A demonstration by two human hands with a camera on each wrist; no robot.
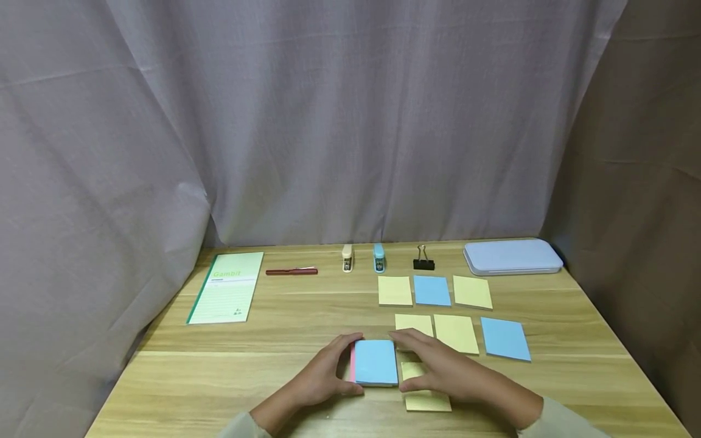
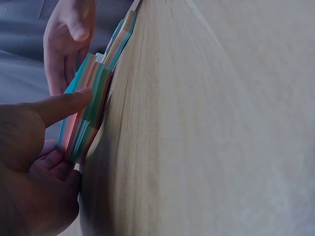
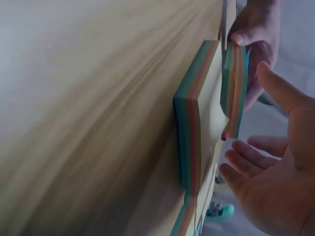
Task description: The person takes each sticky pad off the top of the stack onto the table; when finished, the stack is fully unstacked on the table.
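In the head view a stack of sticky notes (image 1: 375, 362) with a blue top and a pink edge sits front centre. My left hand (image 1: 323, 374) holds its left side, the thumb on the near edge and the fingers at the far side. Layered coloured edges of the stack (image 2: 81, 130) show in the left wrist view. To the right of the stack, my right hand (image 1: 446, 368) is spread with nothing in its grasp, apart from the stack in the right wrist view. Partly beneath that hand lies a yellow sticky note pad (image 1: 427, 400).
Several yellow and blue pads (image 1: 505, 338) lie right of centre. Farther back are a notebook (image 1: 227, 289), a dark red pen (image 1: 291, 272), a cream stapler (image 1: 347, 258), a blue stapler (image 1: 379, 258), a binder clip (image 1: 424, 264) and a pale case (image 1: 512, 257). Grey curtains (image 1: 350, 121) enclose the table.
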